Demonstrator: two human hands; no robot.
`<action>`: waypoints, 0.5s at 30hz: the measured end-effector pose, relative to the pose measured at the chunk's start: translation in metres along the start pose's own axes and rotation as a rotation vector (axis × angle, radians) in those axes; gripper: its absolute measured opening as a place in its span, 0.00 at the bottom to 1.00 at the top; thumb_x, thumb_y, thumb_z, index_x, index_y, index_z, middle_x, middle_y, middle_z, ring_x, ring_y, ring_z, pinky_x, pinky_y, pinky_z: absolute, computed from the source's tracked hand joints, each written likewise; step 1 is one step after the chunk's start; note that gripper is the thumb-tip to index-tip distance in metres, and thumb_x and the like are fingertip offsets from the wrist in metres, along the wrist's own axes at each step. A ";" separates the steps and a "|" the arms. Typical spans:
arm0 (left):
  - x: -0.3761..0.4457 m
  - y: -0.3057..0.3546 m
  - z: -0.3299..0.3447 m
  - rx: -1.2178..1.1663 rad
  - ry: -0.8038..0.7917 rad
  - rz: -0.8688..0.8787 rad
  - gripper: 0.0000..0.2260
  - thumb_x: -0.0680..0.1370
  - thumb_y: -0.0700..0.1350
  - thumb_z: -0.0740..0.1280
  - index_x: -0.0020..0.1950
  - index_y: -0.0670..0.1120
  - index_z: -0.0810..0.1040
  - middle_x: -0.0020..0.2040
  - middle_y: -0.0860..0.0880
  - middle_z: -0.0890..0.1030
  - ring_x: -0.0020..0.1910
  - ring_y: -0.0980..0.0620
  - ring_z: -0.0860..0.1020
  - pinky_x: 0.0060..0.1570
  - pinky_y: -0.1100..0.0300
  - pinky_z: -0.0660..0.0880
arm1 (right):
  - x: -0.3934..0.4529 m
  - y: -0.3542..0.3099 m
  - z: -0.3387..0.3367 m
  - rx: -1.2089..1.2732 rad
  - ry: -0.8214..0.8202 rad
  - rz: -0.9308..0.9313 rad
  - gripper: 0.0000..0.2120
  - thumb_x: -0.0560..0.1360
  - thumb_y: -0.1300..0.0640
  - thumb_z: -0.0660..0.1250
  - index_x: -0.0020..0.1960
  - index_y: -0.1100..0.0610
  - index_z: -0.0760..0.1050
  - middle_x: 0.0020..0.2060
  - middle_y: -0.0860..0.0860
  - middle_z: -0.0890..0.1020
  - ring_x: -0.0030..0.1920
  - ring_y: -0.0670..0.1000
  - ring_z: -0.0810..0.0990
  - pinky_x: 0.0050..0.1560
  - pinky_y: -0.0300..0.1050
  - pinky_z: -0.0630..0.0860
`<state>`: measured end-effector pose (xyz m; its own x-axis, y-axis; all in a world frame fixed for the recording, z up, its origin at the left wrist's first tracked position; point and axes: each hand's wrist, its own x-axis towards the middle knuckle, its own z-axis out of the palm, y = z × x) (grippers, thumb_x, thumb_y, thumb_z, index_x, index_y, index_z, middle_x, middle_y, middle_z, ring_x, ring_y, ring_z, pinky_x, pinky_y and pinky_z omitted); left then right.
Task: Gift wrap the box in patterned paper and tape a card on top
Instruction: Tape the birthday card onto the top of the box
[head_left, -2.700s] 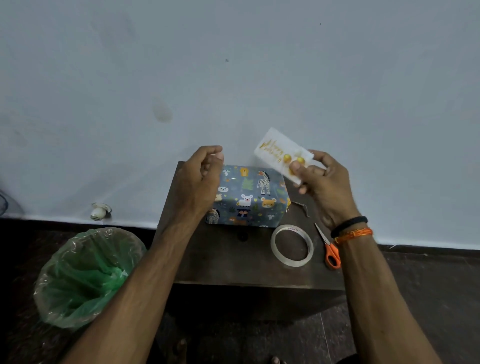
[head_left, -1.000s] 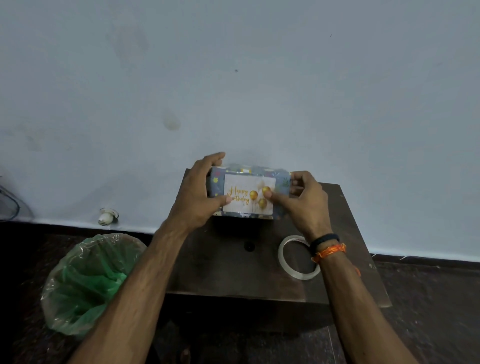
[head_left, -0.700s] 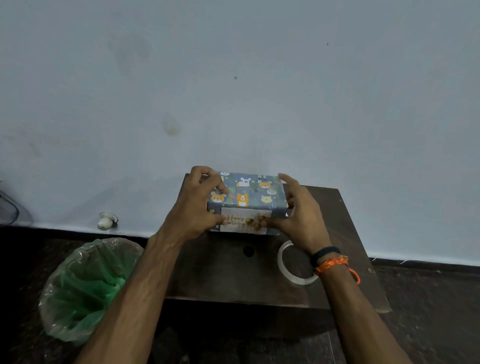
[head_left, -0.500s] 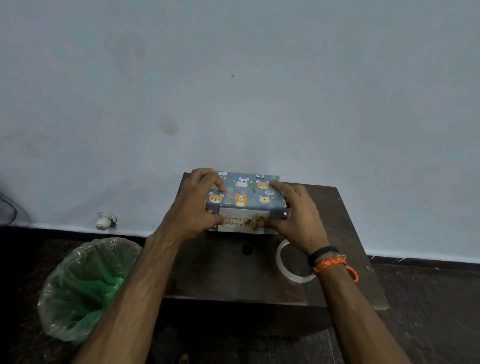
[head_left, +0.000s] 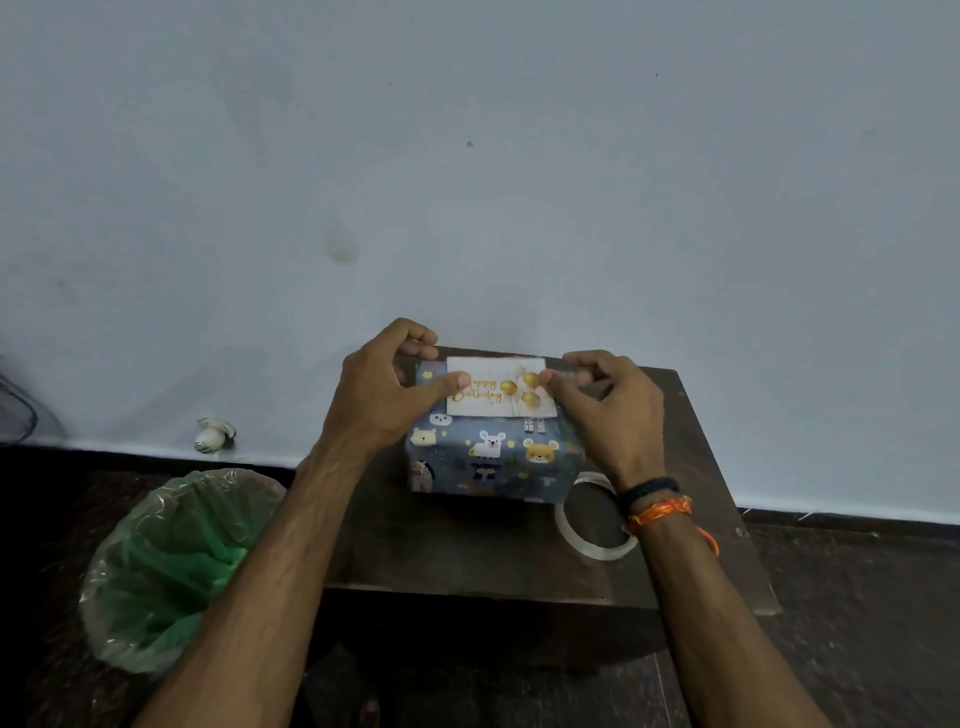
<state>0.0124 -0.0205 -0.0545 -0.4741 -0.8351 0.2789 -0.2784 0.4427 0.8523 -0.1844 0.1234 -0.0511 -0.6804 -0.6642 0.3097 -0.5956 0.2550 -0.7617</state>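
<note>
Since half a second ago you have rolled the box (head_left: 493, 457) back toward yourself, so the card (head_left: 498, 387) that faced you on the front side now lies on its top face. Your left hand (head_left: 382, 395) reaches in from the lower left, forearm slanting up to the box's left end, wrist level with the top edge; your right hand (head_left: 608, 410) comes up from the lower right to the right end, with a black band and an orange thread on its wrist. The box, wrapped in blue-grey paper printed with small animals, sits at the back of the dark counter (head_left: 467, 545) close to the wall, its long axis running left to right; the card lies the same way, its gold lettering upright to you. Your left thumb presses the card's left edge while the other left fingers (head_left: 415, 338) curl over the box's far corner. Your right thumb tip touches the card's right edge by the gold balloons, the remaining fingers loosely bent above the corner. A tape roll (head_left: 592, 525) lies flat just beside the box, partly under your right wrist. A green-lined bin (head_left: 171, 566) stands on the floor to the left.
</note>
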 end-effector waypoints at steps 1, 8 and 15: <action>0.000 -0.001 0.002 0.007 -0.004 -0.033 0.20 0.69 0.54 0.81 0.55 0.53 0.78 0.51 0.57 0.82 0.38 0.63 0.76 0.37 0.70 0.70 | 0.000 0.000 0.002 -0.036 -0.018 0.007 0.18 0.73 0.42 0.75 0.59 0.51 0.82 0.51 0.48 0.81 0.50 0.45 0.77 0.49 0.43 0.76; 0.001 -0.006 0.003 0.006 -0.111 -0.016 0.10 0.73 0.51 0.78 0.50 0.52 0.81 0.51 0.59 0.83 0.51 0.61 0.79 0.44 0.67 0.71 | 0.003 -0.008 0.006 -0.066 -0.225 -0.076 0.17 0.81 0.55 0.68 0.69 0.50 0.77 0.66 0.49 0.78 0.62 0.48 0.78 0.61 0.46 0.78; -0.004 -0.008 -0.025 -0.056 -0.552 -0.068 0.37 0.59 0.65 0.79 0.68 0.63 0.75 0.71 0.63 0.70 0.67 0.61 0.72 0.63 0.60 0.73 | 0.001 -0.003 0.014 0.232 -0.299 0.011 0.16 0.80 0.58 0.69 0.67 0.53 0.78 0.53 0.49 0.84 0.48 0.43 0.85 0.44 0.35 0.80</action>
<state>0.0375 -0.0290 -0.0509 -0.8277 -0.5599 -0.0374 -0.2857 0.3631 0.8869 -0.1771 0.1125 -0.0565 -0.5115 -0.8466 0.1471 -0.4532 0.1203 -0.8833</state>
